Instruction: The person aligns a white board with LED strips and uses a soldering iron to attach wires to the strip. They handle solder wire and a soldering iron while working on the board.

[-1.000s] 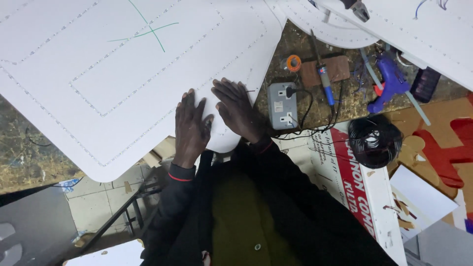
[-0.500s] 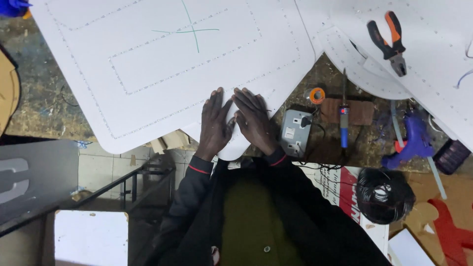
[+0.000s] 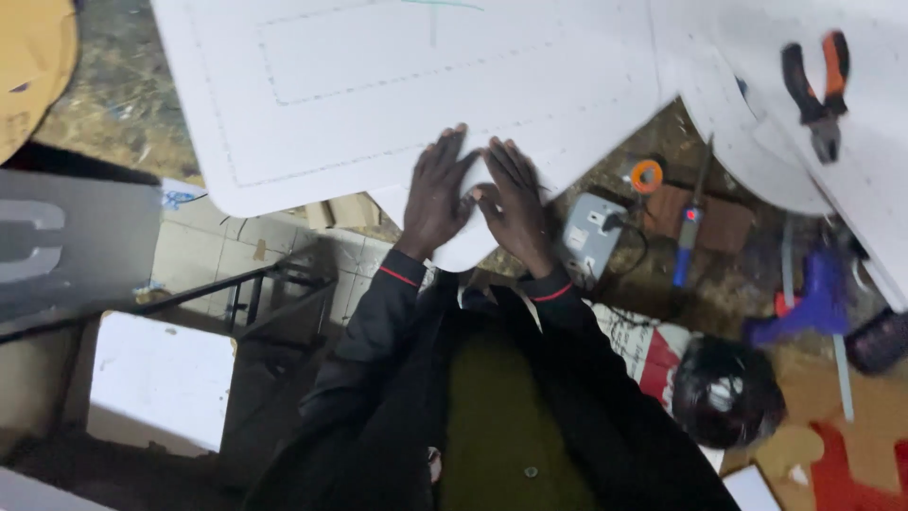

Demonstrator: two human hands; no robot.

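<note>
Both hands flat, fingers spread, nothing gripped: left hand (image 3: pixel 437 194) & right hand (image 3: pixel 511 203) still press the large white dotted-line board (image 3: pixel 378 85) at its near edge on the bench. Vs 0.5 s ago: view shifted, orange-handled pliers (image 3: pixel 817 87) now further right; hands unchanged.

The white board (image 3: pixel 426 95) is cut off by the top edge, so its full shape and the green mark (image 3: pixel 437 8) on it cannot be seen whole. Both hands, the left hand (image 3: pixel 433 194) and the right hand (image 3: pixel 515 203), cover the small white piece (image 3: pixel 463 248) under them. The yellow sheet (image 3: pixel 33 57) and the grey panel (image 3: pixel 66 241) run out at the left edge. The glue gun (image 3: pixel 818 303) is blurred. The red shape (image 3: pixel 851 473) is cut by the corner.
</note>
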